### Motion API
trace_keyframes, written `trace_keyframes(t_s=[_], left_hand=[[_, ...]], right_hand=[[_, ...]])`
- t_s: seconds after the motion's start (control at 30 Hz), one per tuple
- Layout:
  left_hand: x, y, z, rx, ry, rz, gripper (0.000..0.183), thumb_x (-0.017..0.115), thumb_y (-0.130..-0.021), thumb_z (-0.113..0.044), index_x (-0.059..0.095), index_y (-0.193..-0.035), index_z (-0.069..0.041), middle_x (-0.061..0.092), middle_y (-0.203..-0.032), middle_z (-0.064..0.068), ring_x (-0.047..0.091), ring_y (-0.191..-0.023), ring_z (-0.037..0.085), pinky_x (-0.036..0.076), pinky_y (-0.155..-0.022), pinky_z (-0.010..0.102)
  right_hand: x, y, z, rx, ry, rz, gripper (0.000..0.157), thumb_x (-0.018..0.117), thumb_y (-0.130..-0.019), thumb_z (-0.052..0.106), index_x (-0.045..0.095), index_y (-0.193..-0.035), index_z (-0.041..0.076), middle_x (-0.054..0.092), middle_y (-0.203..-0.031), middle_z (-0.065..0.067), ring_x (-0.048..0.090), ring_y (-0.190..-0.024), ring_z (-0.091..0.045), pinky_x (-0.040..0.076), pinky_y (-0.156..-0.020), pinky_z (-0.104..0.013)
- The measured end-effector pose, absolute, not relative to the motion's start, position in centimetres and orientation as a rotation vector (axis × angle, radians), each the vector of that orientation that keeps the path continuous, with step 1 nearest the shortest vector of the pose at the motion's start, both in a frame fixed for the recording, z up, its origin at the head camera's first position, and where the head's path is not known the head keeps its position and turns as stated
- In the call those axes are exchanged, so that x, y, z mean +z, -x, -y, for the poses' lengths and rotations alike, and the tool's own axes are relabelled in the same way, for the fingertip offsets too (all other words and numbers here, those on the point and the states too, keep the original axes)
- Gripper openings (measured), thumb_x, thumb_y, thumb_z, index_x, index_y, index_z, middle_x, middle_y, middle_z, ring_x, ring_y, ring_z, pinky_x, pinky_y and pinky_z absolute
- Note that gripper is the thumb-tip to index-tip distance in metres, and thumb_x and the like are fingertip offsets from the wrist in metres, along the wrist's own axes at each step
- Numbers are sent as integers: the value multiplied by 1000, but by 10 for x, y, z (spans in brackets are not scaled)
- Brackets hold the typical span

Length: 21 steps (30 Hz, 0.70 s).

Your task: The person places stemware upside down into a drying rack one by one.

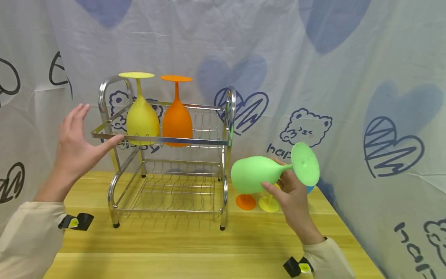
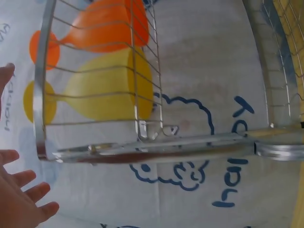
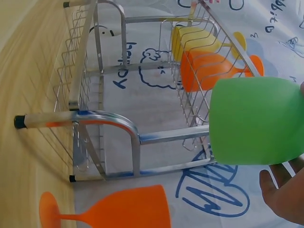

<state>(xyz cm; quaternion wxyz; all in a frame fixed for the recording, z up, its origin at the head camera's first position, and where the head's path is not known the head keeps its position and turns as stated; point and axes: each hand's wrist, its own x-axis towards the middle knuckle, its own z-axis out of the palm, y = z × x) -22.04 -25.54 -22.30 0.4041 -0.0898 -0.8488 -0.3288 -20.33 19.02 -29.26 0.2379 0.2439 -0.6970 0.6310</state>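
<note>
The step in hand appears to be bringing the green glass [image 1: 256,174] to the rack [image 1: 209,142]. The right hand [image 1: 290,193] grips it by the bowl near the stem, on its side, just right of the rack. The left hand [image 1: 74,143], fingers spread, holds nothing; whether its thumb touches the upper rail I cannot tell. A yellow glass [image 1: 143,120] and an orange glass [image 1: 177,120] stand upside down on the top tier. The next move likely calls for raising the green one and turning it mouth-down beside them.
</note>
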Motion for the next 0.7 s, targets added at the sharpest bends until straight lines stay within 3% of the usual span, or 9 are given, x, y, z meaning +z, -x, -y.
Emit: trace_keyframes(t_s=[0.23, 0.33, 0.5, 0.7], left_hand=[[-226, 233, 272, -1127, 179, 2316, 94, 66, -91, -39, 4, -156, -13, 7, -160, 16, 15, -141, 45, 18, -106, 70], [-228, 241, 277, -1282, 218, 2310, 92, 63, -93, -35, -1, -156, -16, 3, -161, 12, 14, -142, 41, 19, -110, 63], [-231, 250, 283, -1361, 270, 2316, 88, 61, -96, -30, -1, -156, -18, 10, -160, 13, 19, -143, 32, 24, -113, 49], [-232, 253, 284, -1353, 273, 2352, 81, 60, -97, -30, 7, -157, -19, 15, -159, 14, 33, -132, 28, 35, -102, 48]], right_hand=[[-284, 207, -191, 1701, -718, 1910, 61, 67, -83, -12, 47, -139, -1, 55, -135, -4, 54, -119, -20, 44, -100, -26], [-278, 210, -191, 1708, -759, 1856, 61, 65, -81, -16, 45, -139, -6, 54, -136, -4, 53, -120, -21, 44, -100, -28], [-260, 211, -188, 1680, -838, 1781, 61, 63, -81, -18, 46, -138, -7, 54, -136, -7, 53, -120, -23, 44, -100, -29], [-238, 210, -184, 1655, -840, 1769, 62, 64, -84, -14, 46, -141, 1, 51, -139, -10, 52, -121, -25, 44, -101, -31]])
